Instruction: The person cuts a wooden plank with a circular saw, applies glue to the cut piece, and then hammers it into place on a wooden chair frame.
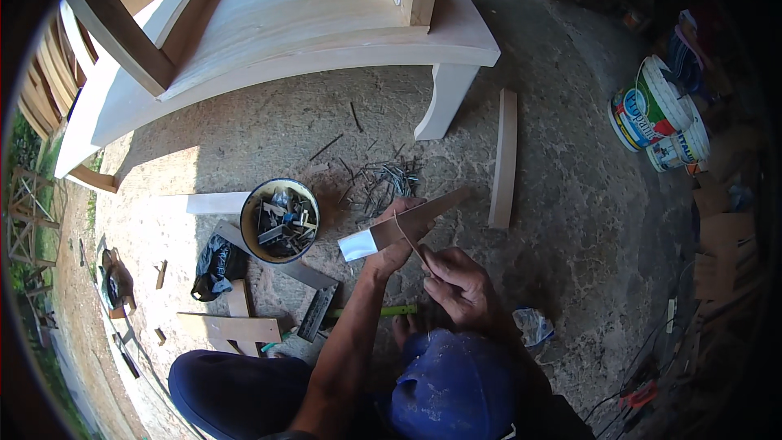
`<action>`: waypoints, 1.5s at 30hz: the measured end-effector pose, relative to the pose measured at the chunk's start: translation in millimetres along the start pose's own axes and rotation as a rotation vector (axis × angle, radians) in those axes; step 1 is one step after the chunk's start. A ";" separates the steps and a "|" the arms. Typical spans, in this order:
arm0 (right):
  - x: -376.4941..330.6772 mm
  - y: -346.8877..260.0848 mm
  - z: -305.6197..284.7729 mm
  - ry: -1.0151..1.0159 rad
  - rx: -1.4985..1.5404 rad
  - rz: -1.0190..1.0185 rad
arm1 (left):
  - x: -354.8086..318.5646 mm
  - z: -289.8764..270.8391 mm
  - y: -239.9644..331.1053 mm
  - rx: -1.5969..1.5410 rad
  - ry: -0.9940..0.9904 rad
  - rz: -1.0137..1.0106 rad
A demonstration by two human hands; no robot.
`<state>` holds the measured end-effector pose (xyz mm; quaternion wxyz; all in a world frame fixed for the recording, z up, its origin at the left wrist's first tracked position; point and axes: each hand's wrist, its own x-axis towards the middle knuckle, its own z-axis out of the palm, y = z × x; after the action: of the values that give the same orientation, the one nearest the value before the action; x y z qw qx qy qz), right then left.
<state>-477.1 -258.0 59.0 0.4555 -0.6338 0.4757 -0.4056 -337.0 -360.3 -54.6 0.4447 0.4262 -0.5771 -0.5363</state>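
Observation:
My left hand point(393, 251) is closed round a tapered wooden piece point(432, 209), holding it at a slant above the floor. The piece's wide lower end catches bright light, and its narrow end points up to the right. In my right hand point(463, 287) a thin brown strip point(407, 238) is pinched between thumb and fingers. It looks like a folded bit of sandpaper and lies against the wood beside my left fingers. Beyond my left hand, a pile of loose nails point(393, 178) lies on the concrete.
A round tin point(316, 232) of nails and scraps stands left, beside a black plastic bag point(218, 267) and a metal square point(316, 310). A curved wooden slat point(503, 159) lies right. Pale wooden furniture point(301, 49) spans the far side; plastic buckets point(643, 110) stand far right.

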 end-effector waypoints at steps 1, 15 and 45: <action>0.4 -5.3 2.9 -0.024 -0.021 -0.021 | 0.1 -2.2 -4.5 -0.031 0.007 0.029; 1.6 56.4 -7.8 0.116 -0.025 0.071 | 0.3 -6.6 -3.7 0.027 -0.012 0.023; -29.1 123.4 -32.2 0.461 -0.761 0.140 | 54.7 -117.6 200.4 0.062 0.259 0.401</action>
<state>-542.8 -252.2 -53.9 0.0985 -0.6155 0.7219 -0.3006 -239.1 -429.2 151.9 0.5993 0.3818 -0.6046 -0.3600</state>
